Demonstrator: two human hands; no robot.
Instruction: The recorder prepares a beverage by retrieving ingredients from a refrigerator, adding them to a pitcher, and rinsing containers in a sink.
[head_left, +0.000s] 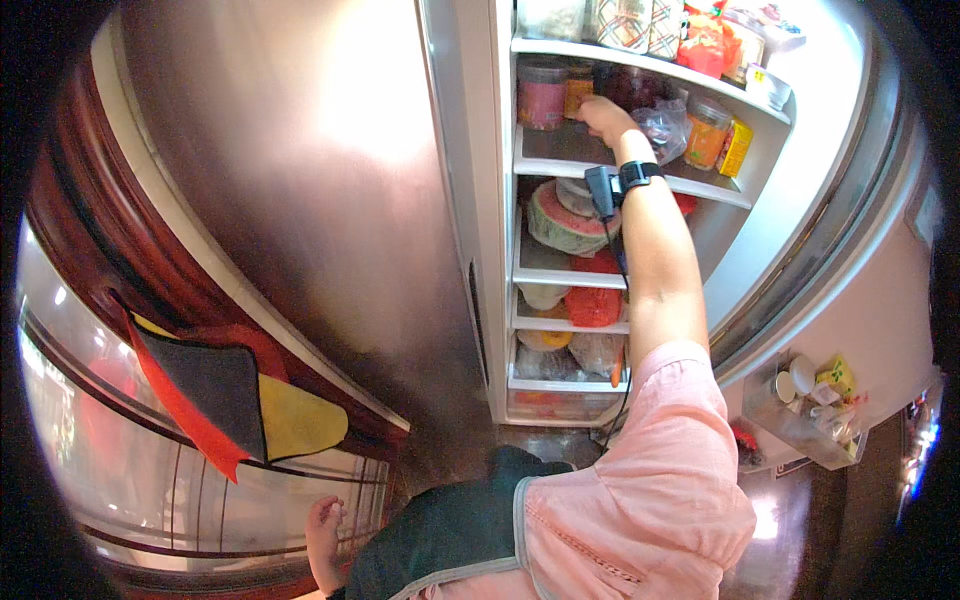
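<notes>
My right hand (606, 120) reaches deep into the open refrigerator, over the second shelf from the top. Its fingers meet the right edge of an orange-yellow jar (577, 88); whether they grip it is hidden. Left of that jar stands a pink-labelled jar (541, 97) with a clear top. A crumpled clear plastic bag (664, 129) lies just beyond my wrist, beside an orange-labelled jar (706, 135) and a small yellow box (736, 148). A strapped device (634, 177) with a cable sits on my right wrist. Down at my side, my left hand (325, 521) hangs with curled fingers and nothing visible in it.
Below, a wrapped cut watermelon (568, 225) and a red bag (595, 304) occupy lower shelves. The opened door on the right carries a filled bin (802, 431). Left are a closed metallic door (300, 172) and a grey, yellow and red cloth (206, 386).
</notes>
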